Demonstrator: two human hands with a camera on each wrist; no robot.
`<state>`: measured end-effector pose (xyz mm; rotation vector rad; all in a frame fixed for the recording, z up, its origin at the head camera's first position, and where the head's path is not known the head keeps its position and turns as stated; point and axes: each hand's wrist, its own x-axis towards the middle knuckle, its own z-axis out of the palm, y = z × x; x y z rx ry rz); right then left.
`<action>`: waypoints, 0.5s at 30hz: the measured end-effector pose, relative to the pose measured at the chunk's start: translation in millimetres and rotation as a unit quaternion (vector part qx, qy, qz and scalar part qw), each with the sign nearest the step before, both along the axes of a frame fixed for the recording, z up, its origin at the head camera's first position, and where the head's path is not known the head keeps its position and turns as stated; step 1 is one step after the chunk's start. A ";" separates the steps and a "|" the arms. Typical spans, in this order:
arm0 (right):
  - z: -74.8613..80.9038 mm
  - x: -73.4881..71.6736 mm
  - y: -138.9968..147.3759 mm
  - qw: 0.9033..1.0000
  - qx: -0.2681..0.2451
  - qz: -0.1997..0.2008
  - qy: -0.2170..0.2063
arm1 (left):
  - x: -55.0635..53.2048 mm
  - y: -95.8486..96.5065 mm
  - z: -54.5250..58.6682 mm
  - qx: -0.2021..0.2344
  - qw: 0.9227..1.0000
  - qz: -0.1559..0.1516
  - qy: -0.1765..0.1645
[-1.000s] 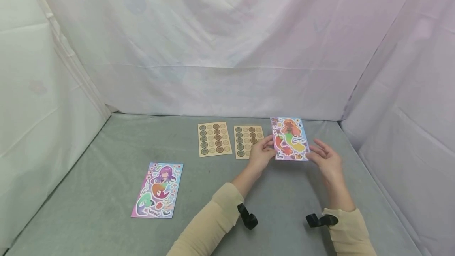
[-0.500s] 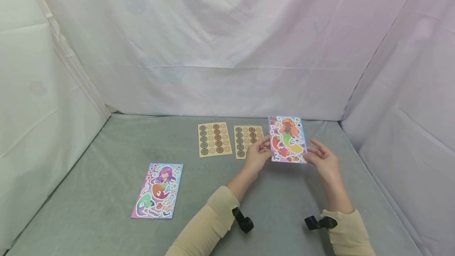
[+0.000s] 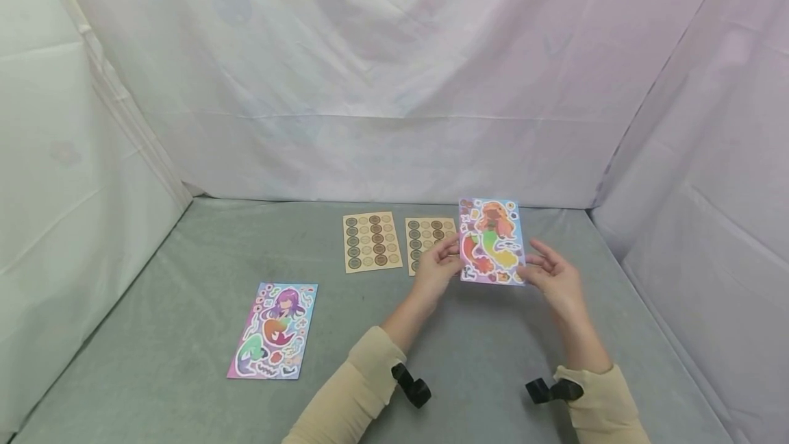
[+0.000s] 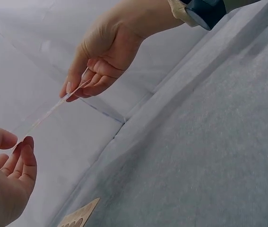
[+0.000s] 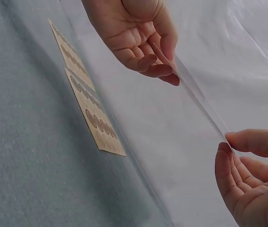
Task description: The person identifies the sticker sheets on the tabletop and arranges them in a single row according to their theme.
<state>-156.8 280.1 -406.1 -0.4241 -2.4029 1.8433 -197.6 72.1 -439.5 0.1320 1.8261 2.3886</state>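
A mermaid sticker sheet point(image 3: 492, 242) with an orange-haired figure is held up off the table, its printed face toward the head camera. My left hand point(image 3: 436, 269) pinches its left edge near the lower corner. At the lower right corner my right hand point(image 3: 555, 279) pinches it between thumb and fingers. Both wrist views show the sheet point(image 5: 202, 101) nearly edge-on, stretched between the two hands. Another mermaid sticker sheet point(image 3: 274, 331), with a purple-haired figure, lies flat on the table at the left.
Two tan sheets of round stickers lie at the back: the left sheet point(image 3: 372, 242) in full view, the right sheet point(image 3: 425, 231) partly behind my left hand. Grey cloth covers the table point(image 3: 172, 307). Pale curtains point(image 3: 394, 74) enclose the back and sides.
Both hands have shifted slightly left and nearer with the held mermaid sheet, which now covers a little of the right tan sheet. The sheets on the table have stayed put.
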 end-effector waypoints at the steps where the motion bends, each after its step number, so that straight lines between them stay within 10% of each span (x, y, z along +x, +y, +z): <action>1: 0.6 0.8 -1.0 1.000 0.001 0.004 0.001 | 0.1 -1.5 0.0 0.001 1.000 0.001 0.000; 15: 1.7 9.1 -13.7 0.996 -0.013 0.089 0.025 | 5.5 -23.9 1.7 0.002 1.000 0.004 0.005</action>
